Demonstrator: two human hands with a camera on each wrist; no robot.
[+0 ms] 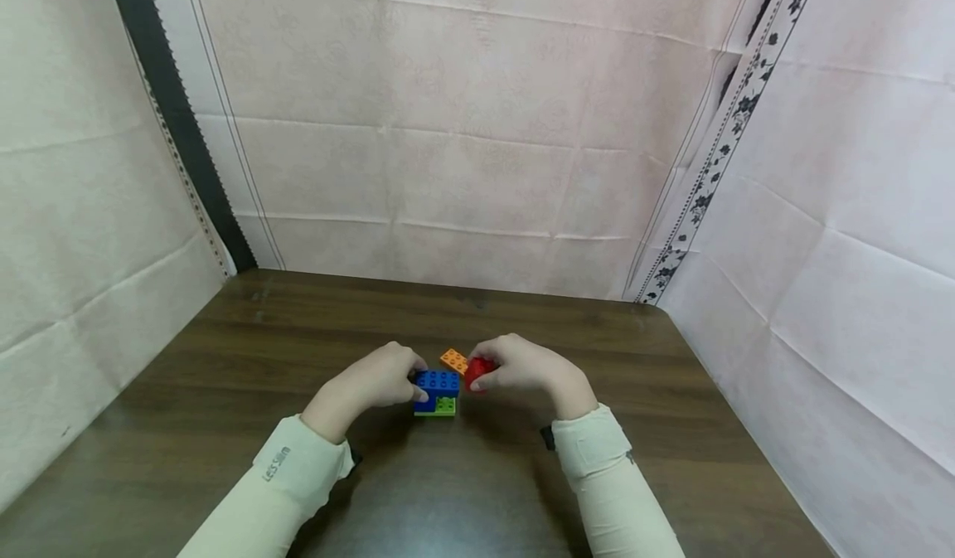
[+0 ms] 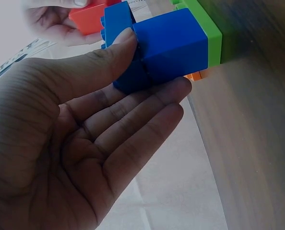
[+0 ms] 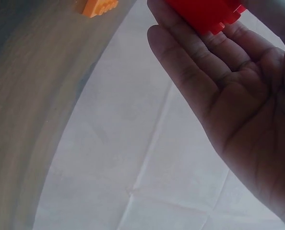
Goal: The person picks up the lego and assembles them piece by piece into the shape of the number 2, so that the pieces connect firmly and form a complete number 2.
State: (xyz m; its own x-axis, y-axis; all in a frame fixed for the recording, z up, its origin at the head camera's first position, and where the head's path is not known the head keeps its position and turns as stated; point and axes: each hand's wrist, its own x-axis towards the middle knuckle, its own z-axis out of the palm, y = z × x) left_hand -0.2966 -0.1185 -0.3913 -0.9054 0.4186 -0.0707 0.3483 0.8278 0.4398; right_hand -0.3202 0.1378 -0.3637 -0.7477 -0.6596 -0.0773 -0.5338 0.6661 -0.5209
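Note:
My left hand (image 1: 378, 377) pinches a stack of toy building bricks between thumb and fingers. Its upper blue brick (image 1: 438, 382) lies over another blue brick (image 2: 172, 44), which sits on a flat green plate (image 2: 213, 42) at the bottom. Green studs show at the front right of the stack in the head view. Just to the right, my right hand (image 1: 528, 367) grips a red brick (image 1: 477, 371) with thumb and fingers; red studs show in the right wrist view. The red brick is close beside the stack.
An orange brick (image 1: 453, 361) lies on the dark wooden table (image 1: 418, 492) behind the stack and the red brick. Pale cloth (image 1: 477, 127) hangs behind the table and along both sides. Both forearms come in from the front edge.

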